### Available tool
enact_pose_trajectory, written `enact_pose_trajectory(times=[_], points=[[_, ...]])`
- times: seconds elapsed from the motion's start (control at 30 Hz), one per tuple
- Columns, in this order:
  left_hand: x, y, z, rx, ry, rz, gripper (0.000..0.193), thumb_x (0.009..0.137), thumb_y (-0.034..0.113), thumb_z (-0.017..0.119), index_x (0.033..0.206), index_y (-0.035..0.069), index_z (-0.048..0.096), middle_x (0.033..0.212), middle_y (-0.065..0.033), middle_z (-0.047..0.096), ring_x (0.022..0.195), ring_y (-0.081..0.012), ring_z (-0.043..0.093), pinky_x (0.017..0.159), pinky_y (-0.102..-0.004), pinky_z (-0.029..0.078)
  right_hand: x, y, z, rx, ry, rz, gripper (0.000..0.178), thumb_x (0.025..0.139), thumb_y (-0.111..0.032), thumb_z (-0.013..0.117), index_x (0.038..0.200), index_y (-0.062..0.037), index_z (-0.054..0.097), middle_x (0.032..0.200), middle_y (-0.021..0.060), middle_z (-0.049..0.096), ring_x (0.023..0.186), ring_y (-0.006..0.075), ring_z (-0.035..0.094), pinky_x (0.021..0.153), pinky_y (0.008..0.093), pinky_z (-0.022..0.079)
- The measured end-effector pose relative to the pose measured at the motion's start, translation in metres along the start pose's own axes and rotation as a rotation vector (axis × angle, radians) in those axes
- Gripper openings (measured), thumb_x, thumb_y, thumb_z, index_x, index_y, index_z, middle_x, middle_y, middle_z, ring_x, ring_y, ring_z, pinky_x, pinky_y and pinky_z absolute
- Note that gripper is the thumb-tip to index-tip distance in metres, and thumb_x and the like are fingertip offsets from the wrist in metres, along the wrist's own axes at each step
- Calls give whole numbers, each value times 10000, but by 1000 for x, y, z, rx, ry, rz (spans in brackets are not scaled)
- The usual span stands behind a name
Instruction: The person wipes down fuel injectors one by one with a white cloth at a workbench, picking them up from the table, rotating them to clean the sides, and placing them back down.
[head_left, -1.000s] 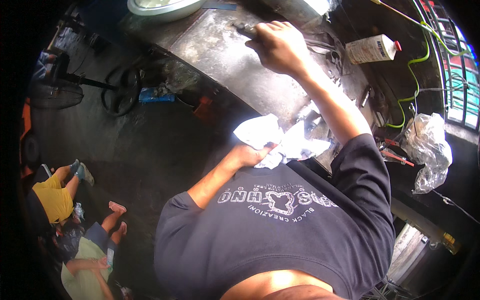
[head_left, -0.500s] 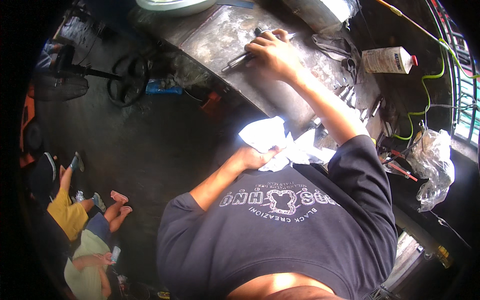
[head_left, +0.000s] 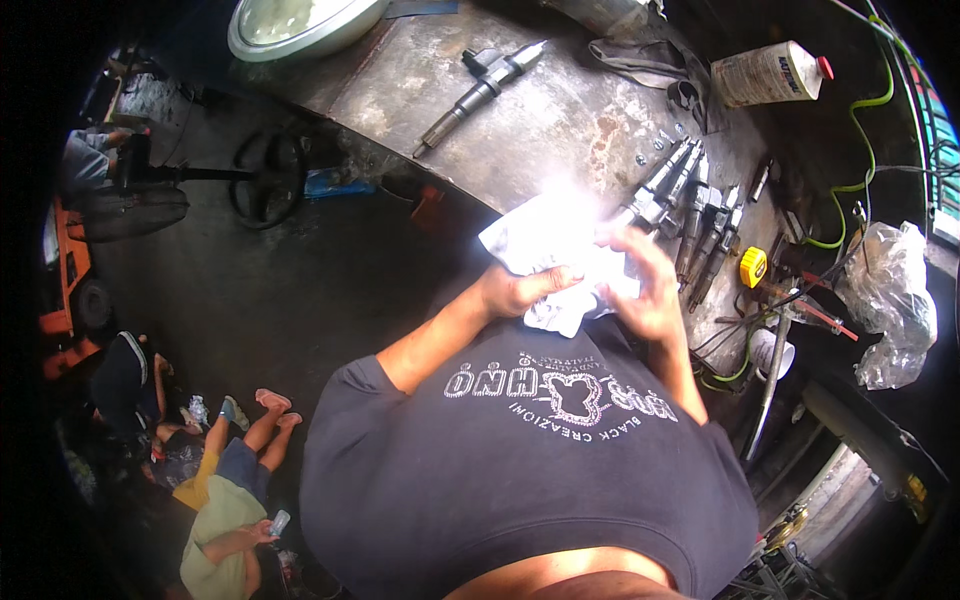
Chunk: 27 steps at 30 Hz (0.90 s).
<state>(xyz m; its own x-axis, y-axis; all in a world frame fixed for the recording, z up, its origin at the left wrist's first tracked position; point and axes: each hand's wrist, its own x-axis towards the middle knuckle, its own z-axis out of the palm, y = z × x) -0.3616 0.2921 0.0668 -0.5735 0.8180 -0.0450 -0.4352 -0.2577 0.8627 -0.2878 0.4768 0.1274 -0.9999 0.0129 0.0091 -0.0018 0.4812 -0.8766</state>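
Observation:
Close to my chest, my left hand (head_left: 522, 292) grips a crumpled white cloth (head_left: 545, 235), its thumb lying across the front. Bright glare washes out the cloth's upper part. My right hand (head_left: 652, 290) is at the cloth's right side, thumb and fingers apart around its edge, apparently touching it; the fingers are partly blurred. Beyond the cloth, a single dark metal fuel injector (head_left: 480, 98) lies slantwise on the worn metal workbench (head_left: 550, 135). Several similar injectors (head_left: 690, 205) lie side by side on the bench, right of my right hand.
A white basin (head_left: 300, 25) stands at the far left of the bench. Toward the right are a dark rag (head_left: 650, 65), a white bottle with red cap (head_left: 770, 75), a yellow tape measure (head_left: 753, 267) and a plastic bag (head_left: 885, 300). People (head_left: 225, 500) sit at lower left.
My right hand has left the injector on the bench and come back to the cloth near my chest. My left hand still holds the cloth. The view has shifted slightly.

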Motion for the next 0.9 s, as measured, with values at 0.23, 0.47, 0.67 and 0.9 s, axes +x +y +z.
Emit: enact_pose_trajectory(times=[0.23, 0.47, 0.67, 0.9], points=[[13, 25, 33, -860, -112, -238, 416, 813, 209, 534, 1146, -34, 471, 1014, -144, 568, 929, -214, 574, 815, -337, 478, -71, 8, 27, 97, 187, 145, 428, 701, -116, 670, 1084, 38, 557, 1089, 156, 594, 994, 280, 578, 875, 371, 438], [-4, 20, 71, 0, -296, -471, 268, 793, 105, 510, 1028, -17, 553, 893, -75, 600, 809, -139, 566, 718, -270, 447, -96, -9, 0, 432, 470, 242, 207, 785, 18, 550, 989, 46, 569, 918, 111, 625, 822, 165, 602, 712, 275, 474], [-28, -20, 93, -586, 206, -216, 448, 767, 91, 584, 1182, -25, 458, 1050, -132, 573, 982, -229, 571, 867, -352, 466, -98, -24, 15, -378, -17, -186, 250, 664, -105, 572, 894, -7, 571, 774, 167, 606, 712, 363, 603, 675, 465, 466], [-38, 17, 41, -198, 567, 146, 420, 756, 83, 435, 1152, -52, 466, 1060, -159, 564, 964, -276, 578, 845, -386, 477, -112, -25, 2, -35, 193, -246, 385, 672, -89, 639, 1047, -43, 568, 1024, 159, 577, 1014, 338, 524, 881, 422, 404]])
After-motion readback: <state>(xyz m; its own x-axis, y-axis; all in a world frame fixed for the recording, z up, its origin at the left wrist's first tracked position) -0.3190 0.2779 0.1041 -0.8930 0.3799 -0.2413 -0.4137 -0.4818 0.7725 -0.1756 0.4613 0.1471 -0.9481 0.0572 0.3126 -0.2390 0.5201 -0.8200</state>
